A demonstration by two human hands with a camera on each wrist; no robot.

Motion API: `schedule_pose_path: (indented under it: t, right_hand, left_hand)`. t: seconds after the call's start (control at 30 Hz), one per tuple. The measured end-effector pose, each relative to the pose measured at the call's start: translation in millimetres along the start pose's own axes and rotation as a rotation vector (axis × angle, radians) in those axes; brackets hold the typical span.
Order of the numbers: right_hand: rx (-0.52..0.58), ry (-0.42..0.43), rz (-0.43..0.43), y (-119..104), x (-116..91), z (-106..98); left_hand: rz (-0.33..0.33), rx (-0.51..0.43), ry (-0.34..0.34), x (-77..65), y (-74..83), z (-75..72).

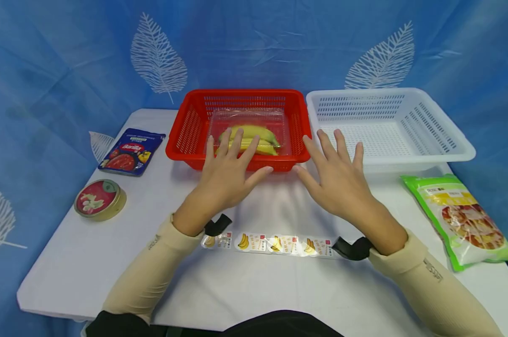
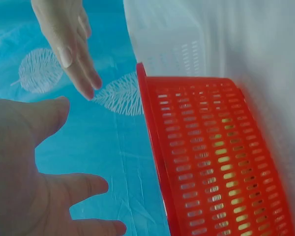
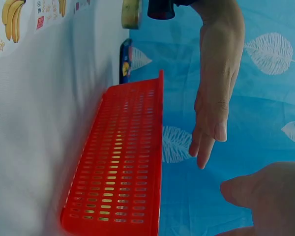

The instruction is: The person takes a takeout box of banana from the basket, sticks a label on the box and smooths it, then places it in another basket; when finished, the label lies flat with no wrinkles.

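Both hands hover with fingers spread and hold nothing. In the head view my left hand (image 1: 228, 175) overlaps the front of a red plastic basket (image 1: 182, 150). My right hand (image 1: 337, 181) is over the gap between that basket and a white one (image 1: 442, 158), its fingertips overlapping both fronts. A clear plastic box (image 1: 247, 113) with yellow bananas (image 1: 256, 132) inside sits in the red basket, partly behind my left fingers. Below the wrists lies a strip of banana-picture stickers (image 1: 275, 244). Each wrist view shows the other hand level above the basket rim.
At the left of the white table (image 1: 153, 224) lie a blue Barilla pouch (image 1: 132, 152) and a round tin (image 1: 99, 199) with a red lid. A green and white food bag (image 1: 464, 220) lies at the right edge. Blue leaf-print cloth (image 1: 254, 42) hangs behind.
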State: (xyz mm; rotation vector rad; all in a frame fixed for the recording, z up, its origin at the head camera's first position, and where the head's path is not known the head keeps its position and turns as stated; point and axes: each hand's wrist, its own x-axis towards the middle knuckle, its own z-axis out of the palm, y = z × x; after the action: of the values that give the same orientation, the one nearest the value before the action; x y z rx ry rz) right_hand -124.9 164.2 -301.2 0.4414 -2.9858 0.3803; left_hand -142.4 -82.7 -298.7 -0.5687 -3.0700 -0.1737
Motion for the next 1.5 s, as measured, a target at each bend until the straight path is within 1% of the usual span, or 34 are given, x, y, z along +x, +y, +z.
schedule_pose_path:
  t: [0.17, 0.37, 0.5, 0.63, 0.77, 0.87, 1.0, 1.07, 1.17, 1.27, 1.3, 1.37, 1.43, 1.5]
  right_hand:
    - [-0.005, 0.003, -0.008, -3.1, 4.6, -0.1]
    - [-0.009, 0.008, -0.007, -7.1, 15.3, 2.5]
    - [-0.002, 0.020, -0.015, -9.3, 27.3, 4.3]
    - [-0.010, -0.007, -0.031, -13.9, 43.7, 3.4]
    - [0.016, -0.072, -0.023, -16.7, 59.3, 4.9]
    - [0.073, -0.100, -0.003, -16.4, 67.7, 8.8]
    - [0.122, -0.096, -0.003, -15.4, 76.0, 13.5]
    - [0.135, -0.078, -0.006, -13.2, 79.5, 14.6]
    - [0.152, -0.049, -0.017, -11.5, 86.0, 15.5]
    - [0.161, -0.049, -0.020, -12.5, 93.1, 16.5]
    - [0.157, -0.054, -0.018, -13.0, 95.4, 16.9]
    - [0.137, -0.074, -0.004, -14.3, 99.7, 17.6]
    - [0.118, -0.095, 0.018, -15.3, 103.9, 18.4]
    - [0.093, -0.117, 0.032, -16.1, 108.1, 18.8]
  left_hand:
    - [-0.023, -0.019, 0.009, -1.6, -7.0, -1.2]
    - [-0.048, -0.043, 0.018, -1.7, -15.2, -2.5]
    - [-0.073, -0.055, 0.011, -1.8, -22.0, -3.8]
    - [-0.107, -0.069, 0.007, -2.0, -33.9, -7.4]
    - [-0.138, -0.096, 0.018, 0.1, -55.1, -14.2]
    - [-0.127, -0.111, 0.018, 2.4, -77.5, -19.2]
    - [-0.099, -0.132, 0.008, 4.0, -107.7, -21.2]
    - [-0.097, -0.163, 0.005, 6.6, -119.5, -20.4]
    - [-0.090, -0.224, 0.010, 10.3, -136.7, -17.2]
    - [-0.072, -0.336, 0.030, 11.5, -154.1, -11.2]
    - [-0.070, -0.387, 0.040, 11.4, -159.2, -8.6]
    - [-0.073, -0.519, 0.068, 11.8, -168.1, -2.6]
    - [-0.089, -0.662, 0.104, 12.8, -174.0, 3.5]
    - [-0.103, -0.775, 0.139, 15.2, -178.3, 9.0]
